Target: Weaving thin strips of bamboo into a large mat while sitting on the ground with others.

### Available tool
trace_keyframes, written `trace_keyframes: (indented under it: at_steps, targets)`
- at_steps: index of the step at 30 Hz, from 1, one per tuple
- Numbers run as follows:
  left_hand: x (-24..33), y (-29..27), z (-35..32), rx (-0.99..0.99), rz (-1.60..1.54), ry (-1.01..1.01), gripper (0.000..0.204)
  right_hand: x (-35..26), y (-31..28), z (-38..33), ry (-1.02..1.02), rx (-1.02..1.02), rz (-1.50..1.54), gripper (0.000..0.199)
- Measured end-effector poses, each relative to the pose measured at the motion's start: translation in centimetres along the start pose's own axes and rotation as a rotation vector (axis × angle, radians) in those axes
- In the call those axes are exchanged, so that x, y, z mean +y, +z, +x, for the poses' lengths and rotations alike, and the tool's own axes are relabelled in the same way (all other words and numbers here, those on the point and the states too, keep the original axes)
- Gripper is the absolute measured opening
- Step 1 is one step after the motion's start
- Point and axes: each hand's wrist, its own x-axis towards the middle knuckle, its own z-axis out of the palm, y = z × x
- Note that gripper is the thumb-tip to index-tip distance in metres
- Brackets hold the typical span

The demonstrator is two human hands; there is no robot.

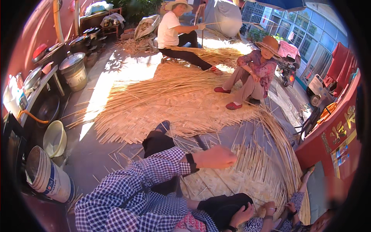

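Both curl: our left hand closed, right hand half-open, holds unclear; leaning carelessly might snap loose straws

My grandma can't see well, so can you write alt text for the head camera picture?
A bare hand in a checked sleeve stretches over a pale, partly woven mat. Beyond it, two people in brimmed hats sit at another woven mat in a sunny yard.

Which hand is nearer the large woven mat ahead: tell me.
Left. The left hand reaches out near the large woven mat; the right hand is farther back, beside a dark-trousered knee.
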Motion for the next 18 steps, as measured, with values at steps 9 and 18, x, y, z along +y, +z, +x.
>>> trace_keyframes:
  at_steps: [9,18]
  targets:
    - [0.5,-2.6,1.5,0.502,-0.157,-0.097,0.014,3.3,0.8,-1.0,-0.167,0.071,-0.115,0.035]
    - [-2.9,9.8,-8.0,-1.109,0.007,0.034,0.044,-1.9,-3.5,-0.8,-0.068,-0.051,-0.04,0.041]
